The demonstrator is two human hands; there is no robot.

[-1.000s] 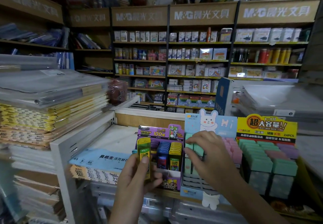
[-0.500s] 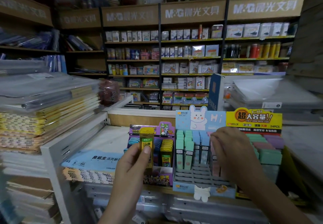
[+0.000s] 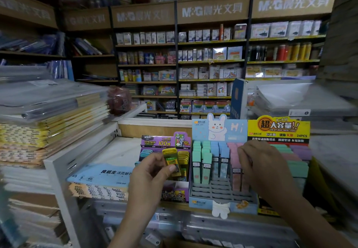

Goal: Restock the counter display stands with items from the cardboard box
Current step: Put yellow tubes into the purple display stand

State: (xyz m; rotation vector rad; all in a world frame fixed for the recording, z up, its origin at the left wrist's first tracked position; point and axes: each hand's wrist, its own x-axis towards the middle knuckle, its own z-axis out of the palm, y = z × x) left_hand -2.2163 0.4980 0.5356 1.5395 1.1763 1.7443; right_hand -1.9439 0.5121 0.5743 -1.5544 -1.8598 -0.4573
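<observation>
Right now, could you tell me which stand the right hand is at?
The middle bunny stand, at its pink packs; purple stand and yellow stand flank it.

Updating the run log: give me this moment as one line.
phase: restocking | left hand: pinches yellow pack at purple stand | right hand: at pink packs in bunny stand, grip unclear

your right hand (image 3: pixel 261 162) covers some pink cases (image 3: pixel 234 151) in the rabbit stand (image 3: pixel 219 129); the yellow case (image 3: pixel 171 160) in your left hand (image 3: pixel 149 176) and the 9 o'clock notebook stack (image 3: pixel 48 127) are blurred.
</observation>
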